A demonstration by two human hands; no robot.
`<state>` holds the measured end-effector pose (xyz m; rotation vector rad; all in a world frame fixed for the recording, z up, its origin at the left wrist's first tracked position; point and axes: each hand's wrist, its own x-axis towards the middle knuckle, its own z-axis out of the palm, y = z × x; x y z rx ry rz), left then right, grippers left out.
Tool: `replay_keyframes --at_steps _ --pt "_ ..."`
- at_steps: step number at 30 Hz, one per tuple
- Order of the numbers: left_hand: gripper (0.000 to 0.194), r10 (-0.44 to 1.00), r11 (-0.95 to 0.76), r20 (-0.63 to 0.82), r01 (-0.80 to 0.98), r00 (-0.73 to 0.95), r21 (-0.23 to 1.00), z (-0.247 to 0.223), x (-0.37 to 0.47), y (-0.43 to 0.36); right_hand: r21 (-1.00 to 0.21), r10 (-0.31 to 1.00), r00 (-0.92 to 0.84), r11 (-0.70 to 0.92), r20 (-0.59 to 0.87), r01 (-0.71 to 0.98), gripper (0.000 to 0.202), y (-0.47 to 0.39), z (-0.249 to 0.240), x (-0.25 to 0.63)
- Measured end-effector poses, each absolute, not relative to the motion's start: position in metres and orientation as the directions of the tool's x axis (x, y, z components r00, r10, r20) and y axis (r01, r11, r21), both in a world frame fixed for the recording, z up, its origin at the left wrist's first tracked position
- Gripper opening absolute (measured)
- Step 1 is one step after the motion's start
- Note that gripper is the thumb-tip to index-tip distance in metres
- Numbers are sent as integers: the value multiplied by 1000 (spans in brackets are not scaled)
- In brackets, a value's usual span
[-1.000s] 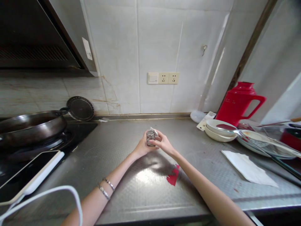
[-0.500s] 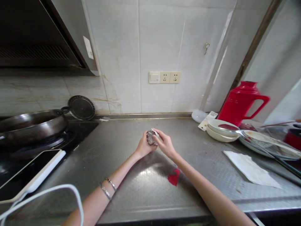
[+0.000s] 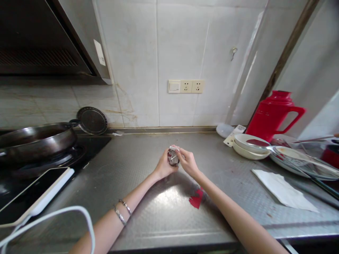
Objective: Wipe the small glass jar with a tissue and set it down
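Above the middle of the steel counter, my left hand [image 3: 164,165] is closed around a small round silvery object [image 3: 173,158] with a dark, shiny, crinkled-looking face. Its exact kind is too small to make out. My right hand [image 3: 187,160] has its fingers pinched together at the object's upper right edge. A small whitish and reddish scrap [image 3: 174,147] shows along the top rim, at the right fingertips. On the counter below the right forearm lies a torn red piece [image 3: 196,199].
To the left, a frying pan [image 3: 39,143] sits on the stove, near a phone [image 3: 31,194] and a white cable [image 3: 66,209]. Stacked bowls [image 3: 250,152], a red thermos flask [image 3: 272,114] and a white paper napkin [image 3: 284,188] are on the right.
The round object has turned slightly and shifted a little right and down. My right fingers have moved slightly right, and a whitish-red scrap now shows at its top rim.
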<state>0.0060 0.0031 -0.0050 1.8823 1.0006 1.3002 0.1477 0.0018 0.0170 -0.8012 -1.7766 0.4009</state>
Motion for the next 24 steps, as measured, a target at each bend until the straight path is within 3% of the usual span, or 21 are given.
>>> replay_keyframes --at_steps 7,9,13,16,20,24 --pt "67 867 -484 453 139 208 864 -2 8 5 -432 516 -373 855 771 288 33 -6 18 146" --pt "71 877 -469 438 155 198 869 -2 8 5 -485 557 -326 828 764 280 32 -4 18 147" --pt "76 888 -455 425 201 176 867 -5 8 3 -715 764 -103 635 637 290 36 2 17 147" --pt "74 906 -420 392 212 161 882 -6 8 3 -754 800 -49 583 598 302 39 3 16 147" --pt "78 891 -447 421 161 171 880 -7 9 6 -559 631 -194 764 751 321 31 -2 14 147" --pt "71 875 -473 441 159 201 866 -7 10 7 -379 472 -365 875 802 301 34 -6 15 149"
